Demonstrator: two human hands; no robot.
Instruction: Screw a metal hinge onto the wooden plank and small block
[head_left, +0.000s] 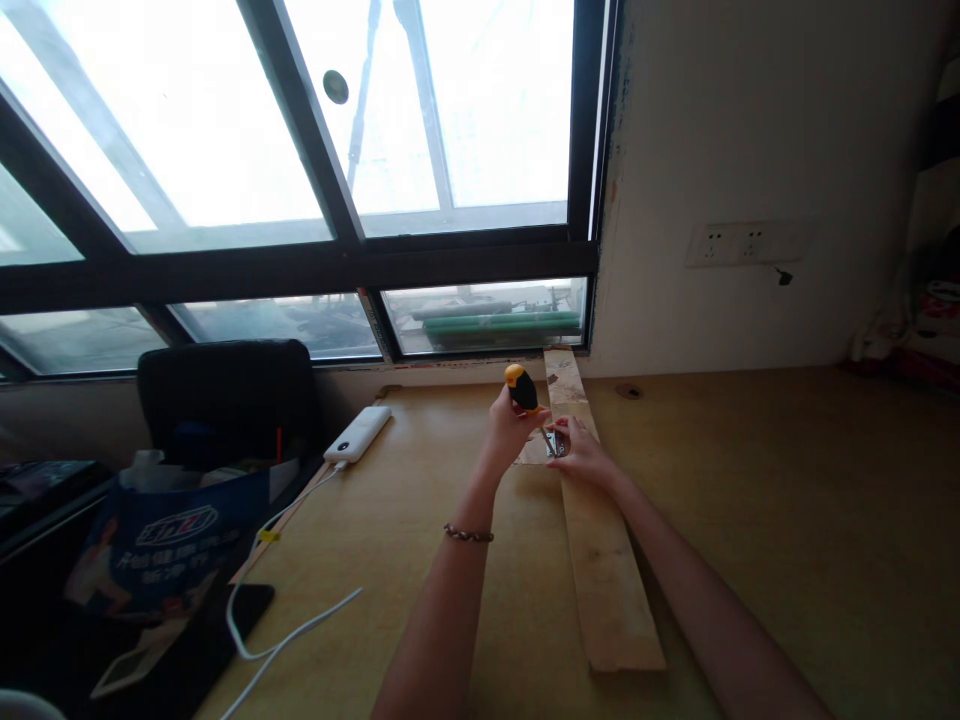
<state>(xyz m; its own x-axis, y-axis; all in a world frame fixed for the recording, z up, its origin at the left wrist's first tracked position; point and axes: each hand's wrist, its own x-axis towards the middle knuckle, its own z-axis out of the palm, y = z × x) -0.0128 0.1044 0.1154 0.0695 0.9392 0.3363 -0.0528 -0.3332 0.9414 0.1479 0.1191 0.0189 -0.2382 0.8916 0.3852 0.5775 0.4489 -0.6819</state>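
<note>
My left hand [508,428] is closed around a screwdriver [523,388] with a yellow and black handle. The tool is tilted, its shaft pointing down toward a small shiny metal bracket [557,444] with holes. Fingers of my right hand [586,462] pinch that bracket at the left edge of a long wooden board [611,580]. The board lies flat on the table, running from near me toward the window. Whether the screwdriver's tip sits on a screw is too small to tell.
A white power bank [358,434] with a white cable [298,632] lies on the table [735,520] at the left. Beyond that edge are a black chair [229,400] and a blue bag [176,535]. Window and wall bound the far side; a socket panel [735,243] is on the wall.
</note>
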